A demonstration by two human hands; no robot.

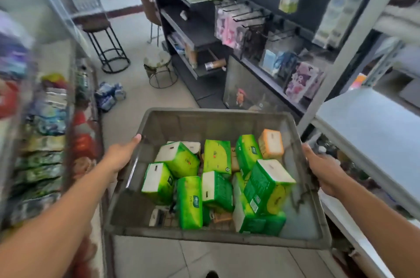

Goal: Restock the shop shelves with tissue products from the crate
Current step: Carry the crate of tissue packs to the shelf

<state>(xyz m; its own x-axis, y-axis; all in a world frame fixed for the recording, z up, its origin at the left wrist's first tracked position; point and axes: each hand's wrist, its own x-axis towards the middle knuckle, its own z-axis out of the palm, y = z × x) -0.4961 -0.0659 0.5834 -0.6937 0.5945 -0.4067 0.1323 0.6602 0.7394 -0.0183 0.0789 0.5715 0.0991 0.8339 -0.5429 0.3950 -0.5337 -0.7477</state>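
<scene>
Grey plastic crate (pixel 227 116) is carried level: left hand (pixel 120 157) at 9 o'clock, right hand (pixel 322 173) at 3 o'clock, each grip clasping its rim so the tissue packs (pixel 218 177) stay inside

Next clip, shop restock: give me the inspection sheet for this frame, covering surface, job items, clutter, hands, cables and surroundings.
Surface: pale tiled floor; the crate is carried, not set down.
Job's things: grey plastic crate holding jumbled green tissue packs and one orange tissue pack at the far right corner.
Clutter: blue-and-white wrapped bundle lying on the floor; small round stool beside the dark shelving.
Hands: left hand grips the crate's left rim; right hand grips the right rim.
Cables: nothing seen.
Surroundings: blurred stocked shelves on the left, dark shelf unit with hanging goods ahead, white metal rack on the right, tall bar stool behind.
</scene>
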